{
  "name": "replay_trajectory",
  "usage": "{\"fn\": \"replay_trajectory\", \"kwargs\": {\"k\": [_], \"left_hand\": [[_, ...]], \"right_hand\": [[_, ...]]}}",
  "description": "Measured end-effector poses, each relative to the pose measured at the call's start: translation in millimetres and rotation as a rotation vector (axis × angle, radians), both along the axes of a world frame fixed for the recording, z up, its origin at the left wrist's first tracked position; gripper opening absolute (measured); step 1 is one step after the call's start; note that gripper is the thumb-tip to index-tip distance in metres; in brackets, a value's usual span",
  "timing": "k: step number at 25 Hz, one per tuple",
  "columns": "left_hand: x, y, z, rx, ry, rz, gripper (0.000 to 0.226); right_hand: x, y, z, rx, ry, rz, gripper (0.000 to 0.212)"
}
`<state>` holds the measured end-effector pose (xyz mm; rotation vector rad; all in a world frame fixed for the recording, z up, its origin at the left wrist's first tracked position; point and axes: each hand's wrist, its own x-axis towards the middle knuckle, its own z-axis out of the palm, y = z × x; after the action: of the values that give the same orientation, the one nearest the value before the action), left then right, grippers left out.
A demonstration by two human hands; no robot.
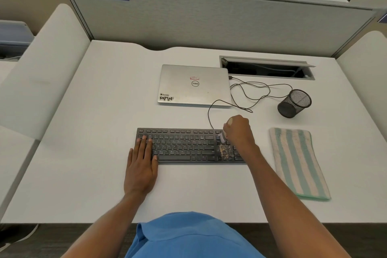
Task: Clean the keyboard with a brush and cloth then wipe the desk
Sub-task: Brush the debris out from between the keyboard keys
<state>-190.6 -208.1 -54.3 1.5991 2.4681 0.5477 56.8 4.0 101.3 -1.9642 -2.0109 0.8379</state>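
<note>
Tan crumbs point(225, 152) lie on the keyboard point(184, 145) beside the brush point(222, 138) gripped in our right hand point(238, 132); our left hand point(142, 163) presses flat on the keys. Hard strokes could drive debris between them.

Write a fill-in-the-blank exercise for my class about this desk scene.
The right hand grips a ___ over the keyboard.
The left hand lies flat on the keyboard's ___ end.
The striped cloth lies to the ___ of the keyboard.
The laptop lid is ___.
Missing words: brush, left, right, closed.
</note>
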Motion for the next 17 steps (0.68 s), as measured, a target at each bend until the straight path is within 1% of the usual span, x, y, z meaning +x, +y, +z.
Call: {"fn": "replay_trajectory", "kwargs": {"k": [3, 8, 11, 15, 17], "left_hand": [[0.7, -0.3, -0.4, -0.006, 0.01, 0.003, 0.064], [1.7, 0.9, -0.5, -0.019, 0.021, 0.006, 0.064], [1.2, 1.2, -0.1, -0.026, 0.023, 0.007, 0.064], [0.0, 1.4, -0.2, -0.028, 0.032, 0.001, 0.064], [0.3, 1.1, -0.6, -0.021, 0.026, 0.0, 0.064]], "right_hand": [[0.4, 0.5, -2.9, 0.008, 0.012, 0.004, 0.026], [5.0, -1.0, -5.2, 0.016, -0.026, 0.003, 0.028], [4.8, -3.3, -8.5, 0.074, -0.005, -0.01, 0.032], [6.6, -7.8, -15.0, 0.033, -0.055, 0.04, 0.036], [11.6, -7.5, -15.7, 0.055, 0.007, 0.053, 0.038]]}}
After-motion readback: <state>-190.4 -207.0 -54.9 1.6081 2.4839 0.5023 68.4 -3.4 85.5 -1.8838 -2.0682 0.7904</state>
